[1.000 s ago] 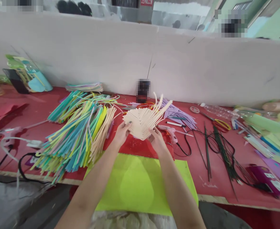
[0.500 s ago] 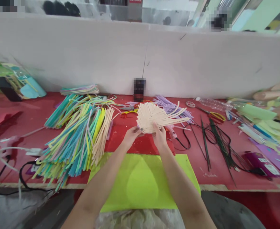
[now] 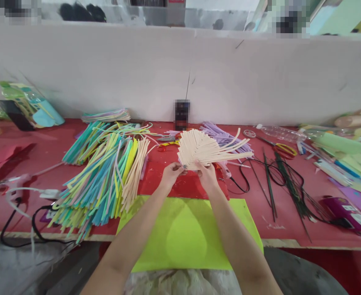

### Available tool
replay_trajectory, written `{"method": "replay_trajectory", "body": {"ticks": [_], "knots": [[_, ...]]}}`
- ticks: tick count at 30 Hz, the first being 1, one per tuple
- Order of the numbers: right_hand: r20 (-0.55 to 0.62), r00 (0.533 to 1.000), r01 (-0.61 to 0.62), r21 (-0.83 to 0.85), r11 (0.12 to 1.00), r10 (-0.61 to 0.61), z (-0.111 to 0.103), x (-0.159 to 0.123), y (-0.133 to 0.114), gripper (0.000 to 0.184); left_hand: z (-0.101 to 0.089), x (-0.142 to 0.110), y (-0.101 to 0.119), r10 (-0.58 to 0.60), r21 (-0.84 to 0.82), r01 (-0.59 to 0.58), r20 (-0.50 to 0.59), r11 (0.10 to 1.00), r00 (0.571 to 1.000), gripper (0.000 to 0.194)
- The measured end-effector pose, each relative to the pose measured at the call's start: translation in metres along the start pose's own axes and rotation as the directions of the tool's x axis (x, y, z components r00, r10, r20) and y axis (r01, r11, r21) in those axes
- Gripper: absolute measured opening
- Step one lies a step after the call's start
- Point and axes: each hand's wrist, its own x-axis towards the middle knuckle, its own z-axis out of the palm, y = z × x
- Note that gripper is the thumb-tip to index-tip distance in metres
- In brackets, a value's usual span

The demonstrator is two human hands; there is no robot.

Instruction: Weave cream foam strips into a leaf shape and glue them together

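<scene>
Head view: woven cream piece [image 3: 199, 148], at centre of frame above a red sheet [image 3: 180, 180], is leaf-shaped, its flat strips overlapping in a chevron down the middle, short ends stepped along the left edge, long loose ends fanning toward the right. Left hand [image 3: 173, 172] pinches its lower left edge between thumb and fingers; right hand [image 3: 205, 171] grips the lower edge, thumb on top, purple strips [image 3: 222, 135] lying behind the loose ends.

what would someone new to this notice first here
Probably the big fan of colorful strips on the left of the red table. Next, the cream woven piece held up in the middle by the left hand and right hand, above a bright yellow-green sheet.
</scene>
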Motion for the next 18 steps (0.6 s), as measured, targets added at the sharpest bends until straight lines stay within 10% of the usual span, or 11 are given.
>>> {"method": "replay_trajectory", "body": {"ticks": [18], "knots": [[0.021,0.999,0.036,-0.079,0.996,-0.034,-0.009,0.007,0.01,0.04,0.002,-0.002,0.006,0.092,0.102,-0.095,0.03,0.99,0.995,0.037]]}}
